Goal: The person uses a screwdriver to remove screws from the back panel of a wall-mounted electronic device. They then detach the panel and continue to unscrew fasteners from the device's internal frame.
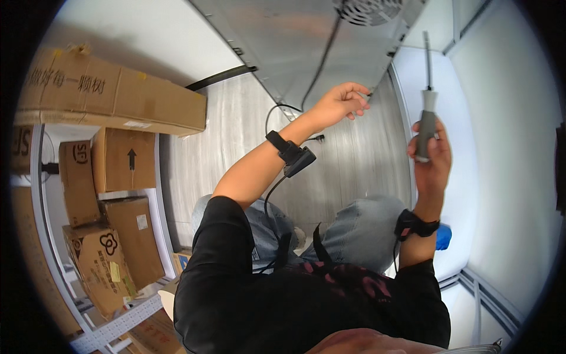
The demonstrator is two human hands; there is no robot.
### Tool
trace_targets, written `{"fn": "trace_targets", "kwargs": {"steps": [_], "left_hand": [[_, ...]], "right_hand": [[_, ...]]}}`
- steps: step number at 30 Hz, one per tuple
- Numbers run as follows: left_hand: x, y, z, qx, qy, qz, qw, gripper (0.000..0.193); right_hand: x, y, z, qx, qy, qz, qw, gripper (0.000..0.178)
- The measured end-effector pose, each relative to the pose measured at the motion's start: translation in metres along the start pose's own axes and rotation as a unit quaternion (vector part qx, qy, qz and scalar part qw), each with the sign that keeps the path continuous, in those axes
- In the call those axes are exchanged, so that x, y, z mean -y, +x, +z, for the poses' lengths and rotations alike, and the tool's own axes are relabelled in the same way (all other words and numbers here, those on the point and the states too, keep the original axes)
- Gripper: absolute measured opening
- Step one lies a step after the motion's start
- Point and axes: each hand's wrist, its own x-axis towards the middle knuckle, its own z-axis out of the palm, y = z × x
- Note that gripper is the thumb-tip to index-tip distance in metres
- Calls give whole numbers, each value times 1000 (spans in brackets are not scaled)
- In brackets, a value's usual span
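Observation:
A screwdriver (pixel 425 127) with a grey handle and a long dark shaft points away from me, and my right hand (pixel 435 150) grips it by the handle. A large grey metal cabinet (pixel 283 41) with a round vent grille (pixel 370 10) stands ahead. At its lower right edge is my left hand (pixel 342 106), its fingers curled together. Something tiny shows at those fingertips, too small to name. A black power cord (pixel 323 59) hangs down the metal panel and runs behind my left wrist; its plug (pixel 318 138) shows beside the forearm.
On the left, a shelf rack (pixel 132 318) holds several cardboard boxes (pixel 127 159), with a long carton (pixel 135 94) on top. A white wall panel (pixel 501 147) rises close on my right. A blue object (pixel 443 237) lies by my right forearm. Below is a grey wood-look floor (pixel 365 159).

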Motion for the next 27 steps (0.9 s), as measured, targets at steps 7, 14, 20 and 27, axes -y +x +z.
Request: {"fn": "trace_targets", "kwargs": {"steps": [7, 14, 20, 27], "left_hand": [[-80, -73, -60, 20, -96, 52, 994, 39], [-111, -102, -110, -54, -152, 93, 983, 36], [-129, -106, -134, -36, -164, 115, 979, 31], [-149, -99, -140, -55, -178, 136, 973, 28]], "right_hand": [[-32, -33, 119, 92, 38, 24, 995, 48], [-46, -39, 203, 72, 14, 90, 993, 42], [-38, -43, 252, 45, 21, 73, 996, 39], [-21, -33, 279, 0, 5, 66, 998, 36]]}}
